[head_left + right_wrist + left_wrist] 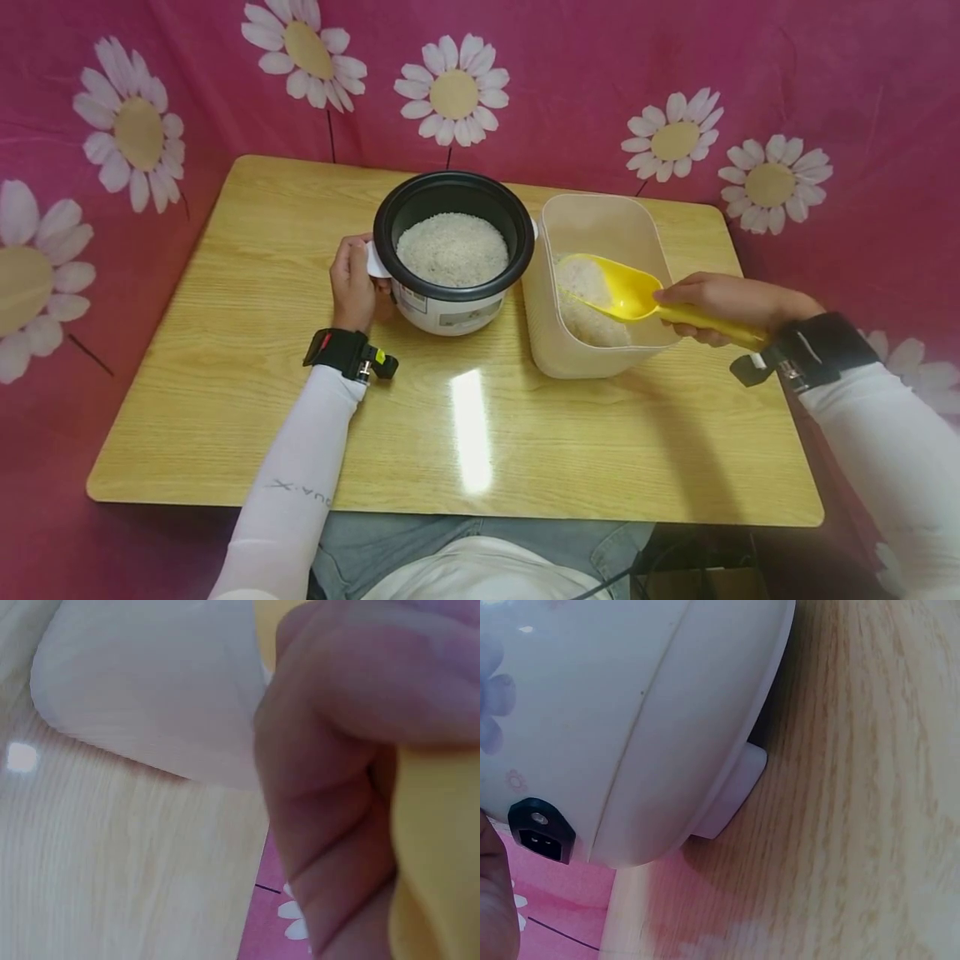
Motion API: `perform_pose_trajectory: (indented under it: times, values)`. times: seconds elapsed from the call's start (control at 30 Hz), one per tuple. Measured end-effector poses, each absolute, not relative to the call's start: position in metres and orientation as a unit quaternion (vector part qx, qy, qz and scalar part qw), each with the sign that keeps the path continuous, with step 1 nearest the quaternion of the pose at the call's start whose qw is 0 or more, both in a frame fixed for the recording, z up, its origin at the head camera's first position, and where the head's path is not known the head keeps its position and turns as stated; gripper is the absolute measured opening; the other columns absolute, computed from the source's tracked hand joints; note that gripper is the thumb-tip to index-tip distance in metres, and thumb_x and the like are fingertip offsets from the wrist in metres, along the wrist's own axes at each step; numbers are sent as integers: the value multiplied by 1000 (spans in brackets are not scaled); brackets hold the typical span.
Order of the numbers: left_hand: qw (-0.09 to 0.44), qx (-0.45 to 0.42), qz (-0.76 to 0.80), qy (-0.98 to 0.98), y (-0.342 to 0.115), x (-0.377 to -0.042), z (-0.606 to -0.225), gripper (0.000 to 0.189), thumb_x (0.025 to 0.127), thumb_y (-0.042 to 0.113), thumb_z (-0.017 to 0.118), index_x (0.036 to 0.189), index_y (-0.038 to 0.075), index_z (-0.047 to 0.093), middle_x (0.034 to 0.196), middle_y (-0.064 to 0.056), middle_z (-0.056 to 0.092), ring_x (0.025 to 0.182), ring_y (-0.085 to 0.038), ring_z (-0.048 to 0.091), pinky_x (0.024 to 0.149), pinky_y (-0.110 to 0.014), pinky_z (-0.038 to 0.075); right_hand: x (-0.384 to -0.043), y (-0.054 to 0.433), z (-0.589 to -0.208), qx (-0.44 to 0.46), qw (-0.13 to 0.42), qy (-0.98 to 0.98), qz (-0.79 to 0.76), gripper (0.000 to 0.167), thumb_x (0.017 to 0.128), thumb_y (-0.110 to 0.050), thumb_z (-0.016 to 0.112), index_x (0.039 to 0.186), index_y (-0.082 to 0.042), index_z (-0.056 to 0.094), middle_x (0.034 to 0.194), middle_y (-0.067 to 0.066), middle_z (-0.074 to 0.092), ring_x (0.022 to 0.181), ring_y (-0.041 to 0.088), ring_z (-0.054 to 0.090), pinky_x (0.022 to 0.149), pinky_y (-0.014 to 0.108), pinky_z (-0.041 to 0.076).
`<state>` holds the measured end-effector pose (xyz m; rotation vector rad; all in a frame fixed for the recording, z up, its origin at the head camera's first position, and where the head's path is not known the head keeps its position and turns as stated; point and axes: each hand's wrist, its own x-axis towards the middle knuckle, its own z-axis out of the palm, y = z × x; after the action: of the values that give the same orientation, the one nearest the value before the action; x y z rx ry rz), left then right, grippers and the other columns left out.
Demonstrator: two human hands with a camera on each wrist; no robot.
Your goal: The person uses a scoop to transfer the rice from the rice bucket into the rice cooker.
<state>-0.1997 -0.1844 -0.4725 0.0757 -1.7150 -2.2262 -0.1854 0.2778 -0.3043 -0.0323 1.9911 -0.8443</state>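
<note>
A white rice cooker with a dark inner pot stands on the table, and a mound of white rice fills much of the pot. My left hand grips the white handle on the cooker's left side. In my right hand is the handle of a yellow scoop. Rice lies in the scoop's bowl, which is over the cream plastic bin; more rice is in the bin below. The left wrist view shows the cooker's side and a black power socket.
A wooden table carries the cooker and, close to its right, the bin. Behind the table hangs a pink cloth with white flowers. The table's front edge lies near the person's lap.
</note>
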Motion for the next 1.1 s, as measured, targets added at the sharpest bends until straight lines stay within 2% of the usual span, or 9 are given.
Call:
perform_pose_trajectory:
  times: [0.33, 0.6, 0.8, 0.93, 1.1]
  values:
    - [164, 31, -778, -605, -184, -200, -472, 24, 111, 31, 39, 110, 22, 61, 80, 6, 61, 54, -9, 51, 50, -21, 45, -176, 290, -311, -3, 424, 816, -394, 50, 109, -54, 37, 110, -6, 50, 77, -4, 57, 60, 11, 49, 53, 23, 44]
    - [170, 29, -778, -604, -184, -201, -473, 24, 112, 31, 38, 106, 26, 61, 77, 8, 59, 52, -6, 51, 49, -18, 45, -168, 292, -314, 13, 406, 772, -489, 39, 112, -44, 34, 113, -7, 45, 77, -7, 59, 56, 8, 52, 53, 19, 47]
    - [161, 26, -785, -598, -185, -199, -473, 23, 112, 33, 39, 110, 24, 61, 81, 6, 60, 55, -7, 51, 51, -18, 45, -163, 279, -313, 4, 394, 730, -558, 34, 113, -41, 33, 107, -10, 47, 77, -6, 58, 56, 7, 53, 53, 19, 47]
    - [157, 27, -787, -596, -185, -199, -473, 24, 112, 34, 39, 111, 23, 60, 84, 5, 60, 58, -8, 51, 52, -19, 45, -162, 265, -308, 10, 373, 722, -582, 34, 112, -41, 36, 111, -9, 45, 77, -5, 59, 56, 8, 54, 53, 20, 48]
    - [158, 27, -784, -600, -185, -198, -473, 24, 112, 34, 39, 111, 24, 60, 85, 5, 60, 59, -9, 51, 53, -19, 45, -161, 243, -301, 15, 372, 674, -638, 31, 112, -38, 39, 115, -9, 46, 79, -2, 61, 58, 10, 56, 54, 20, 50]
